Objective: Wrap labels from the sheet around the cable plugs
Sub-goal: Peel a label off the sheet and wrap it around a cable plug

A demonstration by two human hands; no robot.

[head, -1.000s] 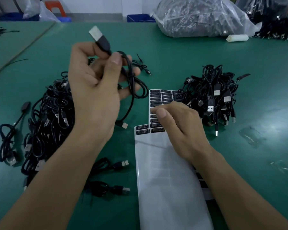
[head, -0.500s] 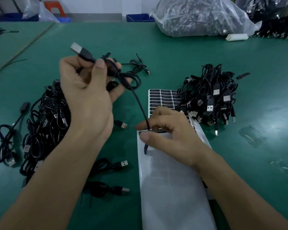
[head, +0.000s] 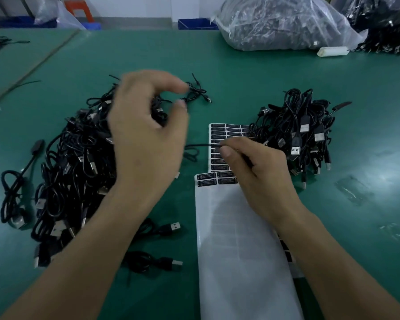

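Fingers (head: 226, 153) of right hand (head: 263, 179) pinch a thin black cable (head: 199, 145) just over the label sheet (head: 236, 250) on the green worktop (head: 240, 88), while left hand (head: 146, 139), blurred, hangs loosely curled and empty over the left cable pile (head: 74, 162), second pile (head: 296, 125) touching the sheet's right edge.

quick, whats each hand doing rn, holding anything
left hand: blurred, fingers curled over the cable pile; cannot tell if it holds anything
right hand: pinches a thin black cable above the label sheet
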